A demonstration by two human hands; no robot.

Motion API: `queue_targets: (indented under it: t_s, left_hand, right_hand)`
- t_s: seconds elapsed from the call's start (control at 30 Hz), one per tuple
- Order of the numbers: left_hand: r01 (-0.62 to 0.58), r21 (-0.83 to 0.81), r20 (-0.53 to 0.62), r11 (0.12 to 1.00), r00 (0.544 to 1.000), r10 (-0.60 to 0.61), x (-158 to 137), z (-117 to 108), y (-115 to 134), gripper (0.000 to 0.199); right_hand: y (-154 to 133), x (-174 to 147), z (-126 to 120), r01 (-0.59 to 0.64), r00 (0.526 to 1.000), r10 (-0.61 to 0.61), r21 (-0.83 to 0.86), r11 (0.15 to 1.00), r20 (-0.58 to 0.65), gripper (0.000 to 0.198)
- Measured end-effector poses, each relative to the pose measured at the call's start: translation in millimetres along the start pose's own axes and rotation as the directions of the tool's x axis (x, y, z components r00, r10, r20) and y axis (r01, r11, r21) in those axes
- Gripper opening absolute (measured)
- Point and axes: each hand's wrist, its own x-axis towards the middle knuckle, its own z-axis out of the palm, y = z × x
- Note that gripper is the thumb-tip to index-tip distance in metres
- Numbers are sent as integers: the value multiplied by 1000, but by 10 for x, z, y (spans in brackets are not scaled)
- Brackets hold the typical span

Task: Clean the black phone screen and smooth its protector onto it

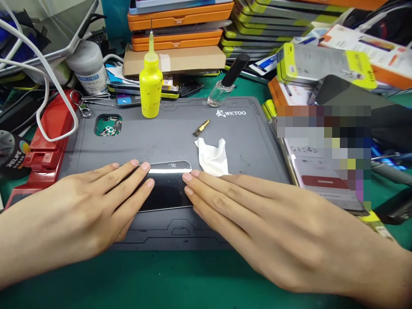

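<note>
A dark, glossy phone lies crosswise on the grey work mat, its screen side reflecting a bright strip along the far edge. My left hand grips its left end, fingers stretched over the glass and thumb partly showing at the near side. Over the right end, my right hand holds it with fingers together and tips on the glass; its thumb is hidden. Just behind my right fingers sits a crumpled white cloth. A small brush head lies beyond the cloth.
A yellow needle bottle and a glass bottle with a black cap stand at the mat's back. A red holder lies left. On the right is a lit phone. Orange cases and stacked boxes fill the rear.
</note>
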Motion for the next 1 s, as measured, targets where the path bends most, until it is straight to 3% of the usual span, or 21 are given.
queue_targets:
  t_s: [0.17,0.4,1.0]
  left_hand:
    - [62,-88,-27,994,998,-65,28,-18,-72,48]
    - [38,-144,-82,989,995,-50,136,-75,-152,38]
    - [83,-144,-64,986,994,-93,27,-4,-110,47]
  right_hand:
    - [-71,-37,12,-28,1000,28,36,999,-14,41]
    - [-36,19,-28,33,999,-31,-99,995,18,46]
    - [-93,-123,10,-13,1000,13,-23,1000,-16,49]
